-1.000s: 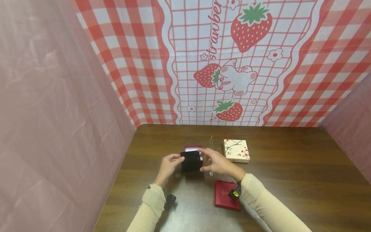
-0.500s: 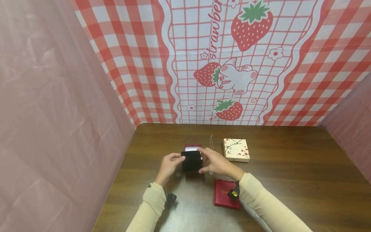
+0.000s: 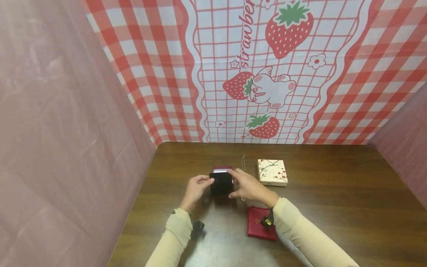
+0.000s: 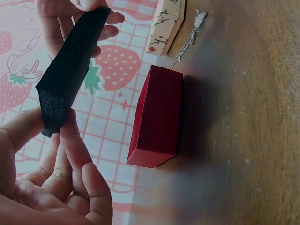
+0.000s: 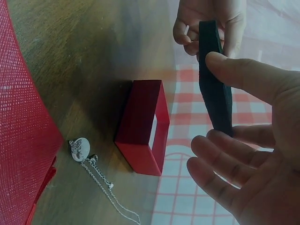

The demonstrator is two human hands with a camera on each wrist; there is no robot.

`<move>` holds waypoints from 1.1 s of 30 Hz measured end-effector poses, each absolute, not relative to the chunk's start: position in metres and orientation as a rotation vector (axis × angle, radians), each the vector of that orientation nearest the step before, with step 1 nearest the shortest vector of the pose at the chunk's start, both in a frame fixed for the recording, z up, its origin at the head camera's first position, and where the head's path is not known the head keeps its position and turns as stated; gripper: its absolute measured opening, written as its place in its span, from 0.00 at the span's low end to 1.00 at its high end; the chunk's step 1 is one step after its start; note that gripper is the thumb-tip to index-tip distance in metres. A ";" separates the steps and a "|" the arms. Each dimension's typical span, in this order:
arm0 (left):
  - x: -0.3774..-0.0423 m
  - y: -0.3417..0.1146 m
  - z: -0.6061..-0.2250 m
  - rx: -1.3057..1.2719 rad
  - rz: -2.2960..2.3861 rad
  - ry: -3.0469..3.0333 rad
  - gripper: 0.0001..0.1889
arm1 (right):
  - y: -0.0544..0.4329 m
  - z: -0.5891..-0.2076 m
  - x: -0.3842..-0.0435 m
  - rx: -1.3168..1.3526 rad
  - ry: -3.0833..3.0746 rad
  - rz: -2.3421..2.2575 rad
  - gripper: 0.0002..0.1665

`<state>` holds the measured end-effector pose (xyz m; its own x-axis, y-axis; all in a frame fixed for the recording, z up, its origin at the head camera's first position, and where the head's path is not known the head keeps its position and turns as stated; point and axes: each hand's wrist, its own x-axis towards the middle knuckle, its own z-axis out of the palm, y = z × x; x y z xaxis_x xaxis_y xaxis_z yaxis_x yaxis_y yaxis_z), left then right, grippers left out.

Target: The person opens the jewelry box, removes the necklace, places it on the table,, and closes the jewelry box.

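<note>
A flat black velvety pad is held up between my hands, over the near part of an open red box. My left hand pinches one end of it between thumb and fingers. At the other end, my right hand grips it, thumb on one edge and fingertips on the opposite one. The red box has a white inside and stands on the table below. Beside it lies a silver chain necklace with a round pendant, partly covered by my right hand in the head view.
A cream box with a blossom-branch print sits at the back right. Nearer, under my right wrist, lies a flat red square piece with gold print. A strawberry-print cloth hangs behind the wooden table.
Both hands have shifted very slightly right and away from the person with the black pad. Their grip looks the same, and the other things stay in place.
</note>
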<state>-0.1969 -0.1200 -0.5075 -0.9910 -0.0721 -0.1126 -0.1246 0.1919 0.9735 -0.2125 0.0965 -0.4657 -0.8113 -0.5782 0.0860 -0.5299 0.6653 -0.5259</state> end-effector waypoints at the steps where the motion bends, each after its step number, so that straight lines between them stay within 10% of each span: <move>1: -0.197 -0.120 -0.507 -0.195 1.957 2.396 0.18 | 0.096 -0.466 -0.213 -0.927 2.786 -0.839 0.51; 33: -0.225 -0.117 -0.498 -0.176 1.957 2.411 0.14 | 0.097 -0.463 -0.243 -0.867 2.810 -0.808 0.49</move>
<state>-0.2249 -0.1166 -0.4976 -0.9931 -0.0677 -0.0958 -0.1076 0.2019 0.9735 -0.2433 0.0972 -0.4629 -0.8346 -0.5470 0.0654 -0.4982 0.6988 -0.5133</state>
